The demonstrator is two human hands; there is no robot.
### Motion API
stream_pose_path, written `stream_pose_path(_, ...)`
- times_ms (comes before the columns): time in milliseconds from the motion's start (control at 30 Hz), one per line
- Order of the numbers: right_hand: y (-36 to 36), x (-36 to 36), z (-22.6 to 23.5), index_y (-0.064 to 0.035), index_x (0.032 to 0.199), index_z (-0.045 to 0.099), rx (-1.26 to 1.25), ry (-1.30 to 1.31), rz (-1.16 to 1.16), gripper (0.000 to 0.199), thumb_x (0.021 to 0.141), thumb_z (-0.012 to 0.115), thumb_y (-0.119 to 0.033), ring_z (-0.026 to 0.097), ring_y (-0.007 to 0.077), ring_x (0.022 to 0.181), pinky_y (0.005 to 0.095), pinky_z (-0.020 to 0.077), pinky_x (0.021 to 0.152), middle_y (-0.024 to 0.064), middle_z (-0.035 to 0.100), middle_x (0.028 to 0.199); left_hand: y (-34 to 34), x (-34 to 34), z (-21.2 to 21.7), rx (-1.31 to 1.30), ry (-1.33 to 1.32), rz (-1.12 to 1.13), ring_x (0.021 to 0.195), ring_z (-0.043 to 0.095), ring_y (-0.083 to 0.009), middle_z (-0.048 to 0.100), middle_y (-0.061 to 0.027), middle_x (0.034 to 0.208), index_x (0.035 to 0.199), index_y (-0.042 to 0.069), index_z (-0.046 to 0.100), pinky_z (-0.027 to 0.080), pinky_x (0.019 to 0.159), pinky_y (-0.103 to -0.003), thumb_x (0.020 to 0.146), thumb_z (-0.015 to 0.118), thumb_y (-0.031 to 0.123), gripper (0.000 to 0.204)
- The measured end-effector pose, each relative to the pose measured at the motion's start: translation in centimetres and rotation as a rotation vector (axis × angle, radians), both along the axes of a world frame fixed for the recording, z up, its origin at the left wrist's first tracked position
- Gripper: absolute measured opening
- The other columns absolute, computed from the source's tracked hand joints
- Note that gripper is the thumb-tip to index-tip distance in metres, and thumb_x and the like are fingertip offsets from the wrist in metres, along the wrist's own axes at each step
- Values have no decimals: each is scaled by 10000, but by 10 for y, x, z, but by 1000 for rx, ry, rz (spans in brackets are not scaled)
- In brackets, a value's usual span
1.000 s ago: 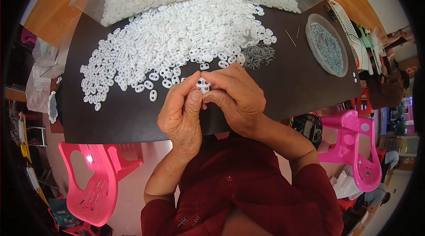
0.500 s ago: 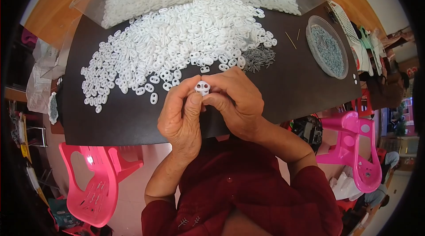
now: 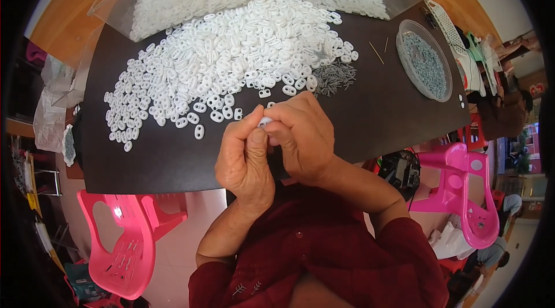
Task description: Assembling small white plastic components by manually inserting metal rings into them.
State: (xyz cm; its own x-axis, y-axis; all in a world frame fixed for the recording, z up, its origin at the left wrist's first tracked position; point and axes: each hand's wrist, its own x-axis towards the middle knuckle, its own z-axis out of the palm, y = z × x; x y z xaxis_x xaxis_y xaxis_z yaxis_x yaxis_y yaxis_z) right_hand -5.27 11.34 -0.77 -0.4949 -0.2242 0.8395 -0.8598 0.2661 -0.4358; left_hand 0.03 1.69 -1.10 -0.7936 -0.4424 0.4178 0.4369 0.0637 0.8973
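Note:
My left hand [image 3: 245,160] and my right hand [image 3: 305,137] meet at the near edge of the dark table. Between their thumbs and forefingers they pinch a small white plastic piece [image 3: 265,122], mostly covered by the fingers. Just beyond my hands spreads a large heap of white oval two-hole plastic pieces [image 3: 225,59], with several loose ones at its near edge. Right of the heap lies a small pile of thin dark grey pins [image 3: 335,80], whose exact kind is too small to tell.
Two clear bins, a left one [image 3: 130,32] and a right one [image 3: 399,4], hold more white pieces at the back. A round clear tub [image 3: 403,65] of grey-blue bits stands right, near two thin sticks [image 3: 376,52]. Pink chairs [image 3: 124,244] flank the table [image 3: 150,163].
Both hands have shifted slightly right and nearer to me. My fingers have closed further over the white piece, whose two-hole face showed before and is now mostly hidden.

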Motion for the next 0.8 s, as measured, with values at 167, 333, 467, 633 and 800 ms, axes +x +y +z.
stream_pose_path(167, -6, 4, 6, 35, 1029, 581, -26, 24, 3, 265, 831, 665, -119, 511, 195, 655, 306, 414, 576, 95, 608, 838, -6, -2, 11, 367, -96, -109, 762, 536, -67, 621, -42, 914, 1107, -47, 607, 460, 707, -201, 931, 582, 113, 239)
stream_pose_path(333, 4, 4, 4, 25, 1061, 570, 19, -82, 67, 312, 838, 666, -171, 508, 187, 664, 300, 414, 589, 80, 599, 831, -3, 2, 4, 284, -62, -121, 793, 514, -58, 614, -43, 940, 1102, -44, 605, 444, 720, -195, 943, 563, 114, 229)
stream_pose_path(467, 3, 3, 3, 24, 1056, 565, 0, -9, 45, 299, 858, 650, -183, 503, 189, 653, 297, 410, 586, 79, 594, 821, 3, 1, 0, 163, 20, -49, 804, 508, -61, 598, -36, 959, 1099, -42, 596, 436, 729, -204, 963, 531, 146, 241)
stream_pose_path(633, -2, 4, -2, 30, 1028, 562, -53, 18, -8, 262, 892, 609, -188, 489, 196, 628, 304, 397, 556, 88, 575, 786, 14, -2, -3, 203, 7, 29, 793, 505, -66, 588, -41, 936, 1093, -44, 579, 426, 714, -199, 977, 504, 178, 262)
stream_pose_path(800, -2, 0, -1, 26, 1004, 558, -82, -5, 17, 222, 904, 591, -170, 466, 196, 606, 306, 380, 531, 82, 549, 750, 18, -8, 3, 144, 42, 56, 739, 480, -66, 558, -35, 862, 1060, -44, 571, 405, 661, -197, 983, 489, 181, 252)
